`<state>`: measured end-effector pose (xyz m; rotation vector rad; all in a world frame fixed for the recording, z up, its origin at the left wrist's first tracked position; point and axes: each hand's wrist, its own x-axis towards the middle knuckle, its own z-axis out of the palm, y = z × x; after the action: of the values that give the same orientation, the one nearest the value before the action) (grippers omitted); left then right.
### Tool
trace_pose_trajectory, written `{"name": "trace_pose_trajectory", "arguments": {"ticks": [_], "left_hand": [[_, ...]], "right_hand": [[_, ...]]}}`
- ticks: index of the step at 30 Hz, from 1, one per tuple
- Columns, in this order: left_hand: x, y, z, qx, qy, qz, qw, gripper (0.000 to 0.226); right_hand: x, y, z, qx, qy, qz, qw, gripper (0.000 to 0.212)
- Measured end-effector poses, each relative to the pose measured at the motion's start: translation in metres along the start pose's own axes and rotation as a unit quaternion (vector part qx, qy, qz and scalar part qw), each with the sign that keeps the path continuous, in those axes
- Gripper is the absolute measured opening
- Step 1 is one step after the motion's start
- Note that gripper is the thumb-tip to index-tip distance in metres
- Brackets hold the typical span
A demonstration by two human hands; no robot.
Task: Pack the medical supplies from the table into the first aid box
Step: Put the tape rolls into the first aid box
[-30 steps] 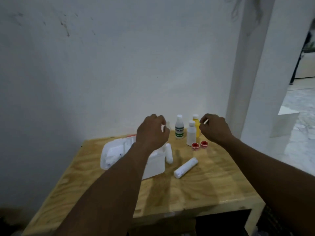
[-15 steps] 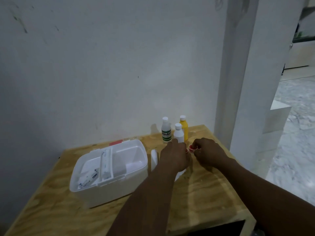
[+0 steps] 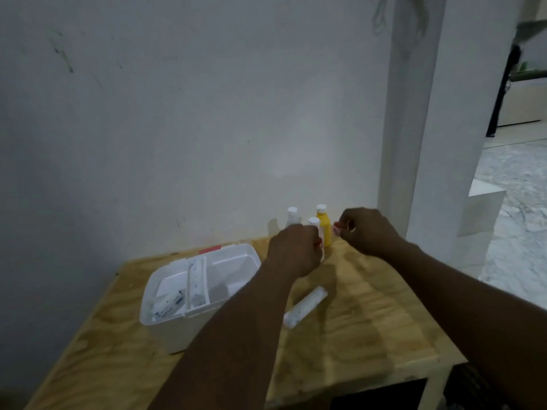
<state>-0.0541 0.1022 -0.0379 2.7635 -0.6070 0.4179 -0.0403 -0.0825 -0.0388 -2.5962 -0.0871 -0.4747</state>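
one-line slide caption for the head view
Both hands lift small red-rimmed items beside the open first aid box.

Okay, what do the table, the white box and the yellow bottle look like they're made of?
Table: looks like plywood, unpainted, with swirling grain and a pale layered edge.
First aid box: apparently moulded plastic, white and smooth, with thin walls and moulded dividers inside.
Yellow bottle: probably plastic, opaque yellow with a white screw cap; the picture is too blurred to be certain.
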Motion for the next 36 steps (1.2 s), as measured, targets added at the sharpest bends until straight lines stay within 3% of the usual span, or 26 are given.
{"name": "trace_pose_trajectory", "arguments": {"ticks": [4, 9, 15, 25, 36], "left_hand": [[-0.011, -0.035, -0.058, 0.018, 0.068, -0.032, 0.997, 0.024], [-0.055, -0.120, -0.113, 0.039, 0.099, -0.136, 0.985, 0.025], [-0.118, -0.192, -0.131, 0.008, 0.076, -0.210, 0.975, 0.024], [-0.139, -0.206, -0.103, 0.023, 0.013, -0.194, 0.981, 0.022], [-0.148, -0.214, -0.103, 0.007, 0.008, -0.224, 0.975, 0.026]], "right_hand": [[0.021, -0.061, -0.016, 0.027, 0.018, -0.057, 0.998, 0.020], [0.022, -0.152, 0.012, 0.067, -0.018, -0.117, 0.991, 0.018], [0.002, -0.225, 0.076, 0.088, -0.092, -0.176, 0.976, 0.018], [-0.020, -0.242, 0.128, 0.059, -0.148, -0.223, 0.962, 0.015], [-0.018, -0.253, 0.145, 0.035, -0.100, -0.232, 0.967, 0.011]]}}
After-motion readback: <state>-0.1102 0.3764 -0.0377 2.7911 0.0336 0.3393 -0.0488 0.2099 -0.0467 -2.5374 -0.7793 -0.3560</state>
